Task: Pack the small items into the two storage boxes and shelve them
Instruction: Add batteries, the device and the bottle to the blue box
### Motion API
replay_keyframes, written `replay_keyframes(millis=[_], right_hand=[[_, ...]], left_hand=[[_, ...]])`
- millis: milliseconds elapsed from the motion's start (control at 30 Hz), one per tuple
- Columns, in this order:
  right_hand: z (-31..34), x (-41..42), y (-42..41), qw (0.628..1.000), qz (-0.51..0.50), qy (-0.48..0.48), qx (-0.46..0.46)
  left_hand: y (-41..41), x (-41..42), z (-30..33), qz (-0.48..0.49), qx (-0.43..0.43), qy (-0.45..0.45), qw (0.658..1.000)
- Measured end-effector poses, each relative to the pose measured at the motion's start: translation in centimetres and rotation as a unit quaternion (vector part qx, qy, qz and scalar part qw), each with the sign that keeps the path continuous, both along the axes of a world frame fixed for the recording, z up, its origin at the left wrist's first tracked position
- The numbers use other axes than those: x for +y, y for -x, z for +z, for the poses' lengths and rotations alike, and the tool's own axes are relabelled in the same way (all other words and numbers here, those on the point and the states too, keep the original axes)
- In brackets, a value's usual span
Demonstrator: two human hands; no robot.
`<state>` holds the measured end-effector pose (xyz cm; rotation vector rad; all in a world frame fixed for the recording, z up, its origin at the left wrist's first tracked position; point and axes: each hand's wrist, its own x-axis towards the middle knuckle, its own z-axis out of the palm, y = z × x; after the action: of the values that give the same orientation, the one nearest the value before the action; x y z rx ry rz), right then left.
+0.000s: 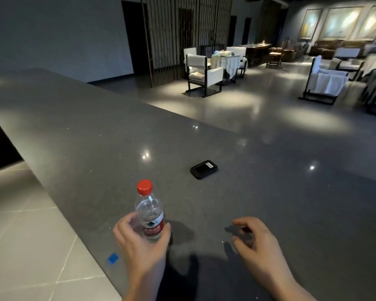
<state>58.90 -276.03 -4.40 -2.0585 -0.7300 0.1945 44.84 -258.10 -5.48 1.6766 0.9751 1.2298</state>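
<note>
Nearest, the left hand grips an upright water bottle close to the table's left edge, the right hand hovers loosely curled, holding nothing, and a black device lies farther in.

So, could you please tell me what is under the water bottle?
The water bottle stands on the grey counter; the left hand wraps its lower part, hiding its base and the contact point.

A long grey speckled surface carries three things — an upright clear water bottle, a flat black device beyond it, and a small blue tag near the left edge.
</note>
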Motion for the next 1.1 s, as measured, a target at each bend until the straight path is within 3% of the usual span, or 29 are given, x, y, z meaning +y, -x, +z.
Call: replay_keyframes(millis=[233, 500, 700, 900, 1100], right_hand=[[-1.1, 8.6, -4.4, 0.998, -0.042, 0.051, 0.011], [-0.9, 18.6, -13.1, 0.970, -0.079, 0.229, -0.017], [-2.7, 22.5, -16.8, 0.954, -0.061, 0.293, -0.005], [-2.5, 20.8, -15.9, 0.967, -0.072, 0.246, -0.011], [0.0, 8.0, -9.9, 0.985, -0.117, 0.124, -0.011]], left_hand=[[-3.9, 5.9, -0.7, -0.090, 0.015, 0.060, 0.994], [-9.4, 9.8, 0.2, -0.162, -0.015, 0.077, 0.984], [-11.4, 10.8, 0.2, -0.194, -0.042, 0.101, 0.975], [-12.0, 9.3, 0.8, -0.223, -0.050, 0.082, 0.970], [-13.2, 4.4, 2.8, -0.309, -0.051, 0.035, 0.949]])
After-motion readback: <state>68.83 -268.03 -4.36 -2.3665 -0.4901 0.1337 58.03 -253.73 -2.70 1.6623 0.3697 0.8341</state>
